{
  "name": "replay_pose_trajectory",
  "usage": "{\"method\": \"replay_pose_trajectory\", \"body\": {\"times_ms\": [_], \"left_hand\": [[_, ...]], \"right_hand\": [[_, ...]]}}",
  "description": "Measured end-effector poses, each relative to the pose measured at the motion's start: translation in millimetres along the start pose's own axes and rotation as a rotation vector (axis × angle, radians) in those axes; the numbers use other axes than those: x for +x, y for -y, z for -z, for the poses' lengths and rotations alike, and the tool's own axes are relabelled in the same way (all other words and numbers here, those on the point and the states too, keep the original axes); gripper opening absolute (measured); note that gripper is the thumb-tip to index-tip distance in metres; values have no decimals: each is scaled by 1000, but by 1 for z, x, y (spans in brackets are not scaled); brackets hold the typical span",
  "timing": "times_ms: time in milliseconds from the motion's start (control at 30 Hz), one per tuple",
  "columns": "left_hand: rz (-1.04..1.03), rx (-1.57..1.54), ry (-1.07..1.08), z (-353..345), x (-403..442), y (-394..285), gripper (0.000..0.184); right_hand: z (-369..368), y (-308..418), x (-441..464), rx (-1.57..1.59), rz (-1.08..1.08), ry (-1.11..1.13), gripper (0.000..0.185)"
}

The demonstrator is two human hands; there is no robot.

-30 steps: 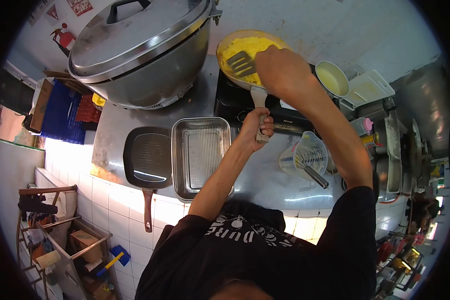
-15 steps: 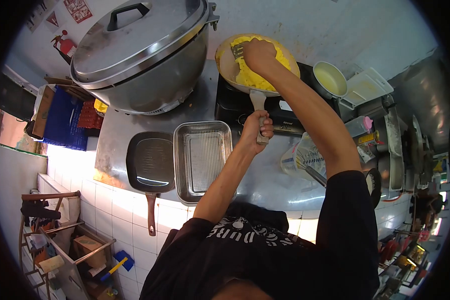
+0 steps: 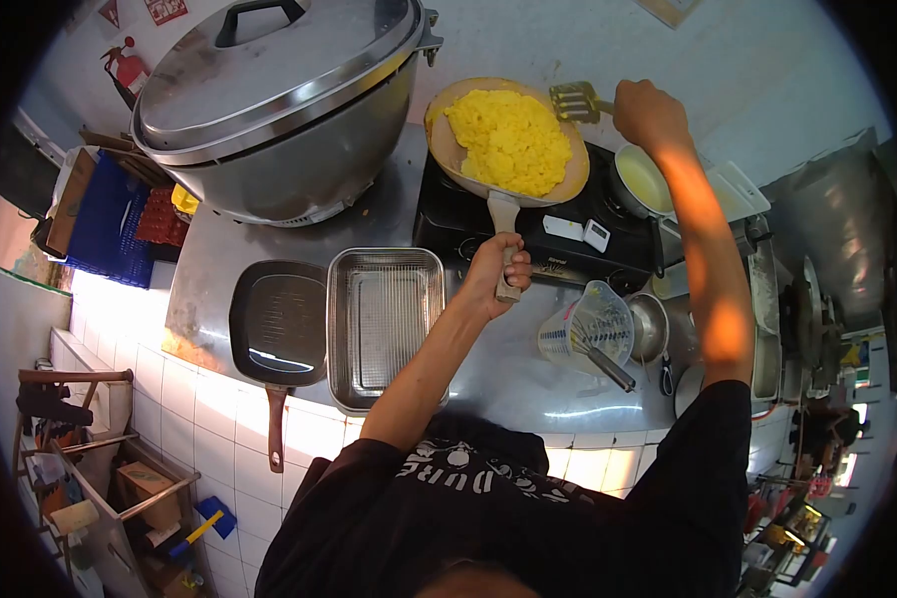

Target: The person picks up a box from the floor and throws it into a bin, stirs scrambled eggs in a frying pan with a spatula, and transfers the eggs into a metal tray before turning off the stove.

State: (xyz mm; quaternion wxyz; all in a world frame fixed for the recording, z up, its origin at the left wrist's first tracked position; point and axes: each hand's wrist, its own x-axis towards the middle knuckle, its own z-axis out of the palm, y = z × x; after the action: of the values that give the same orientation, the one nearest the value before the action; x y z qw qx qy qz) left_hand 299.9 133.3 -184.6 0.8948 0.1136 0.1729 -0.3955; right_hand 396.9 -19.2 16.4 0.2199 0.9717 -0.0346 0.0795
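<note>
My left hand (image 3: 498,269) is wrapped round the pale handle of a frying pan (image 3: 444,149) on the black gas stove (image 3: 448,214). Yellow scrambled egg (image 3: 513,142) lies heaped in the pan. Off to the pan's right, my right hand (image 3: 650,115) is closed on the handle of a slotted spatula (image 3: 575,102). Its head is level with the pan's right rim and clear of the egg. A small pan with pale yellow contents (image 3: 643,179) stands beside the stove's right burner, below my right hand.
A large lidded cooker (image 3: 279,130) fills the left back. Nearer are a square grill pan (image 3: 279,324) and a steel tray with a rack (image 3: 384,329). A measuring jug (image 3: 588,324) holding a whisk (image 3: 608,367) stands front right, beside a steel bowl (image 3: 650,327).
My right hand has lifted the spatula out of the egg and moved right, past the pan's rim. The egg now sits in one heap in view. My left hand keeps its grip.
</note>
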Motion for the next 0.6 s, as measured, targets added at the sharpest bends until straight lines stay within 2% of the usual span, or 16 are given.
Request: {"method": "replay_pose_trajectory", "body": {"times_ms": [167,267,333,367,433,467,533,600], "left_hand": [[6,2,-9,0,1,0,7],[37,7,-10,1,1,-2,6],[32,28,-17,-1,1,-4,7],[40,47,-29,0,-1,-3,7],[41,51,-35,-3,-2,-5,8],[50,56,-51,-2,-3,-4,8],[43,45,-36,-1,0,-4,8],[45,25,-30,3,-1,-2,8]], "right_hand": [[-77,2,15,13,72,-17,20],[-131,5,39,148,42,-45,22],[-165,-11,66,381,47,315,27],[-178,-18,61,381,52,318,27],[-193,-33,46,889,26,359,30],[-199,-36,36,887,27,363,30],[-206,-35,24,1097,12,314,36],[-193,-38,12,1031,42,273,34]]}}
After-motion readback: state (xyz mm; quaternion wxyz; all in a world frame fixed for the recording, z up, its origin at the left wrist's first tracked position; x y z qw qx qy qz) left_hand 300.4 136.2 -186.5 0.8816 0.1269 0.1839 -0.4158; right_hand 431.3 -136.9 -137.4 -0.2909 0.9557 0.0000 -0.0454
